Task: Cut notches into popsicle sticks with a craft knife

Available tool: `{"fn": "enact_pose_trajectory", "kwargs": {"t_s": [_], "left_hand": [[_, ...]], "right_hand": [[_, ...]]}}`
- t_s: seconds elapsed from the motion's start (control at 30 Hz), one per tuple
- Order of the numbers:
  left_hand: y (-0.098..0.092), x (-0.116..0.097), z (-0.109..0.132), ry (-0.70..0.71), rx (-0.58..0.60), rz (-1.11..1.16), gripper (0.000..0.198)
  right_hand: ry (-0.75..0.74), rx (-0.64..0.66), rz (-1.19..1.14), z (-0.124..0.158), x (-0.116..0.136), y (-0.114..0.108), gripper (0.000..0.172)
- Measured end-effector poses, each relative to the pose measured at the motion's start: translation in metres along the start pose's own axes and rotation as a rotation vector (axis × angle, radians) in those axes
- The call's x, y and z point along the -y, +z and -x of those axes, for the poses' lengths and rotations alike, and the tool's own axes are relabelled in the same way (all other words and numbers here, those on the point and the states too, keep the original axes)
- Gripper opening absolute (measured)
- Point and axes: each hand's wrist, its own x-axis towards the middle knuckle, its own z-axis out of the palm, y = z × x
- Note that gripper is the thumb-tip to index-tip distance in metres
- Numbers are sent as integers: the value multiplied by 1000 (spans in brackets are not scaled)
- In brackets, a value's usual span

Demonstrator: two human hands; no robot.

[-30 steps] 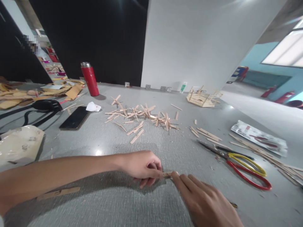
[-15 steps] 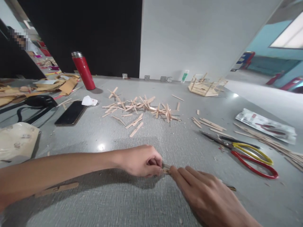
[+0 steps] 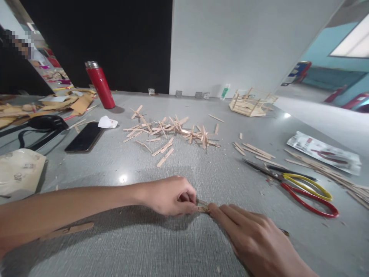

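Observation:
My left hand (image 3: 173, 196) is closed, its thumb and fingers pinching the left end of a small wooden piece (image 3: 203, 209) just above the grey table. From the right, my right hand (image 3: 253, 234) lies palm down with its fingers together, the fingertips at the right end of that piece. A thin tool tip (image 3: 285, 232) sticks out beyond the right hand; the rest of it is hidden under the hand. Beneath my left forearm rests a wooden stick (image 3: 69, 230).
A pile of short wooden sticks (image 3: 175, 127) lies ahead. Scissors (image 3: 305, 188) and a silver packet (image 3: 324, 152) are on the right, with a wooden frame (image 3: 249, 104) behind. A phone (image 3: 83, 137) and red bottle (image 3: 100, 86) stand left.
Both hands hold nearly the same pose. My right hand has shifted very slightly to the right, and the view has moved a little.

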Motion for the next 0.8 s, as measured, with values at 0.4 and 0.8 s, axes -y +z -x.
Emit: {"fn": "enact_pose_trajectory", "kwargs": {"t_s": [0.4,0.8], "left_hand": [[3,0,3,-9,-32,-13,32],[5,3,0,-68,-14,74,24]], "right_hand": [[-78,-26,232,-12,7,-4,41],[-90,39,35,-14,-13,-1,22]]}}
